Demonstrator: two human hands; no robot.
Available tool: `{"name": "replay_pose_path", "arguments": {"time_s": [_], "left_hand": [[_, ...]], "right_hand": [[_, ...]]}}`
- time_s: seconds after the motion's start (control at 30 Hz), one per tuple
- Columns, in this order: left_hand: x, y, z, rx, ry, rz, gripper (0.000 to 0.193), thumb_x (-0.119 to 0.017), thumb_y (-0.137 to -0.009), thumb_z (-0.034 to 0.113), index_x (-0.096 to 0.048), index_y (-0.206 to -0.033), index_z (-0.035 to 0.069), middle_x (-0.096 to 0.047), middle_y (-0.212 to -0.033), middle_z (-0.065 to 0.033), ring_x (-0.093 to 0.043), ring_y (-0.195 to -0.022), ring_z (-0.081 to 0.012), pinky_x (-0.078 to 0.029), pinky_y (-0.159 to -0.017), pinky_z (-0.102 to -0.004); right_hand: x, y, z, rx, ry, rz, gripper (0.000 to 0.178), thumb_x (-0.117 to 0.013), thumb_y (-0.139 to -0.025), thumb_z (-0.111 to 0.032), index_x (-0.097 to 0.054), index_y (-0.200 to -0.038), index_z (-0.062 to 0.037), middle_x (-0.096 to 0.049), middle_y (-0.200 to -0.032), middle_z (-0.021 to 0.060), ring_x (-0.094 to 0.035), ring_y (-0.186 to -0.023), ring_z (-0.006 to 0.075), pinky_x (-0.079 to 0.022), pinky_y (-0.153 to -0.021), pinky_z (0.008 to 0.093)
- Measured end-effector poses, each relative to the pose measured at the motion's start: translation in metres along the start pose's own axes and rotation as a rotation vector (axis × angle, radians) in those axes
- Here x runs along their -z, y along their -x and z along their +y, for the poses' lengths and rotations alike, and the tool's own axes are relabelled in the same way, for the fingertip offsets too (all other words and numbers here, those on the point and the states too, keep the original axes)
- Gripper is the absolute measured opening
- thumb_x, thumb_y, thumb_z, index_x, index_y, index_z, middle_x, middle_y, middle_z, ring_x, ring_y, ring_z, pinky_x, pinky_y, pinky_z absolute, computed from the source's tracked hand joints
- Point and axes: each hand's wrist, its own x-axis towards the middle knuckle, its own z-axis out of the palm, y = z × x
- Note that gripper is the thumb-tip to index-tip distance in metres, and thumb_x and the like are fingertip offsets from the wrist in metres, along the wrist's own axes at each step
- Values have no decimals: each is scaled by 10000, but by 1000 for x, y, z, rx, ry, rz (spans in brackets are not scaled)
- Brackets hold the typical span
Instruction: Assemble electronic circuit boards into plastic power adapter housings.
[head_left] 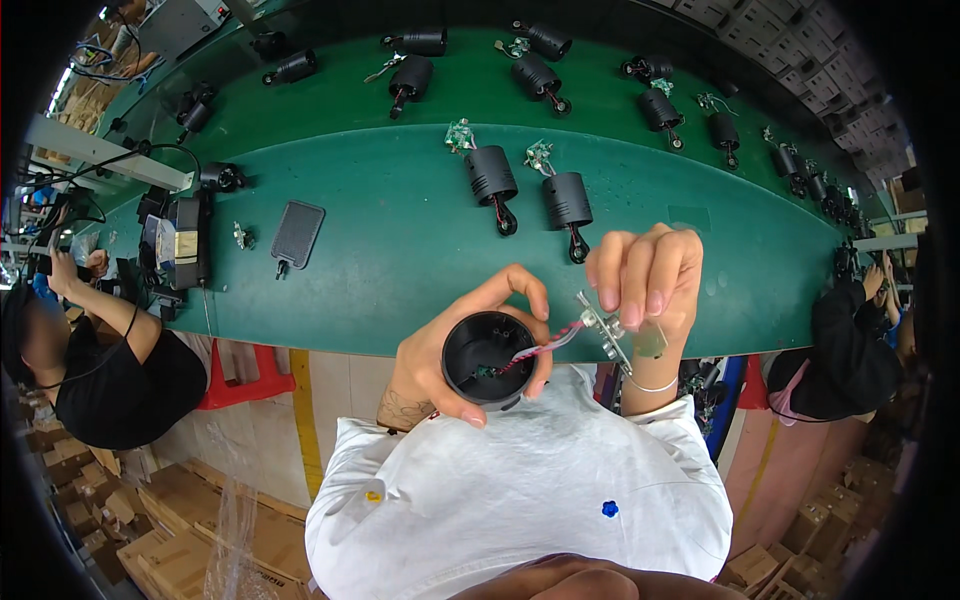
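Black housing [455, 352], green tabletop [380, 275]

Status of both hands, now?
Left hand: closed around the black cup-shaped housing.
Right hand: fingers closed on the wired circuit board.

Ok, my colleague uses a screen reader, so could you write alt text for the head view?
A person's left hand holds a black cup, opening toward the camera, while the right hand holds a circuit board, with wires running between cup and board. Beyond, several black cylinders lie on a green table.
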Motion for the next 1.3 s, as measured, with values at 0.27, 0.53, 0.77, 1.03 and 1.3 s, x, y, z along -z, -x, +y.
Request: {"name": "replay_pose_path", "arguments": {"time_s": [0.27,0.53,0.77,1.03,1.3], "left_hand": [[-6,1,1,51,-133,121,866,-846,-493,47,-285,-1151,68,-648,-896,-144,-603,-726,-227,-476,-673,-306],[-12,1,3,46,-342,301,883,-862,-506,55,-258,-1150,66,-639,-835,-165,-609,-684,-221,-494,-660,-315],[-15,2,0,26,-1046,590,826,-829,-573,78,-292,-1198,34,-648,-969,-124,-614,-751,-223,-484,-734,-291],[-6,3,-7,-11,-1564,621,650,-795,-579,90,-487,-1148,29,-658,-1012,-81,-627,-817,-201,-470,-795,-291],[-7,-4,1,-14,-1197,320,609,-786,-560,97,-588,-1133,38,-672,-1076,-89,-629,-841,-202,-476,-814,-315]], "right_hand": [[1,-3,-6,107,206,44,258,-775,-695,29,-580,-663,-137,-633,-607,35,-557,-606,177,-428,-579,279],[-5,-5,-8,216,976,124,160,-767,-646,-6,-617,-668,-58,-592,-659,38,-496,-659,175,-390,-579,286],[2,-11,-16,224,1449,-11,169,-774,-677,-98,-613,-678,-44,-574,-684,14,-467,-698,181,-407,-642,265],[7,-12,-16,24,1594,-57,197,-756,-693,-92,-581,-628,-32,-490,-609,19,-386,-659,166,-351,-586,267],[13,-9,-8,-138,1440,-2,163,-745,-725,-69,-608,-655,-14,-509,-619,33,-397,-616,145,-358,-569,267]]}}
